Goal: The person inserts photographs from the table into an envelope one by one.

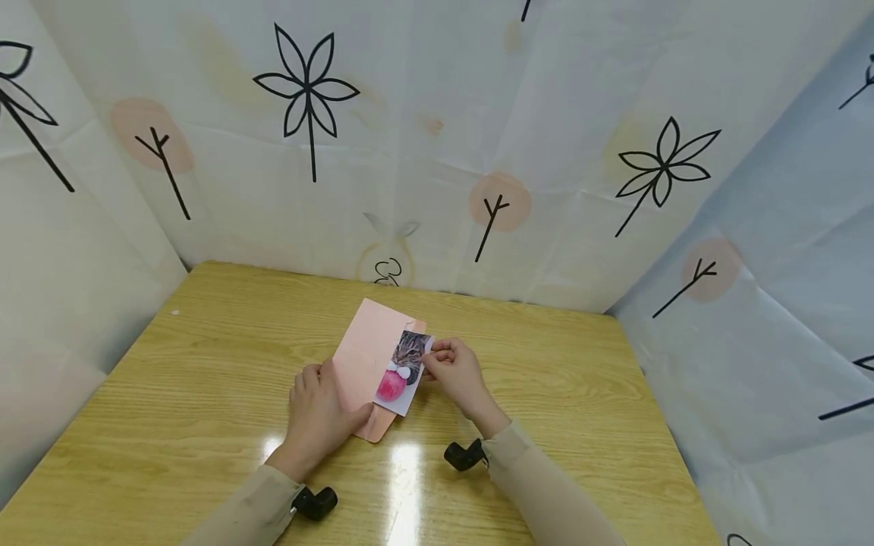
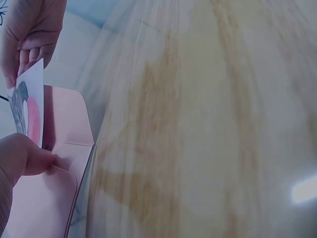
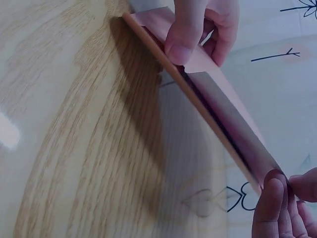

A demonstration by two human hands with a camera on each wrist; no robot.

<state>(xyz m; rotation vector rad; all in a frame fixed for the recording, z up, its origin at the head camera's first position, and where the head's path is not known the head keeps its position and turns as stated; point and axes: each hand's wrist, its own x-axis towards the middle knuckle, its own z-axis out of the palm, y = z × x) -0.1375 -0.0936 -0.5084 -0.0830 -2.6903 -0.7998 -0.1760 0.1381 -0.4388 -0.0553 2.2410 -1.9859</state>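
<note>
A pink envelope [image 1: 362, 349] is held tilted over the wooden table, its flap folded open toward the right. My left hand [image 1: 317, 409] grips its lower left side, with the thumb [image 2: 37, 157] at the envelope's mouth. A card [image 1: 407, 371] with a picture of a cat and a pink ball stands partly out of that mouth; its other part is hidden inside the envelope. At the card's outer edge, my right hand [image 1: 456, 371] pinches it between thumb and fingers. In the right wrist view, the card [image 3: 233, 119] shows edge-on along the opening.
The wooden table [image 1: 225, 394] spreads out around both hands. White cloth [image 1: 423, 152] printed with flowers and twigs hangs behind it and at both sides. Black camera mounts [image 1: 317, 503] are worn at the wrists.
</note>
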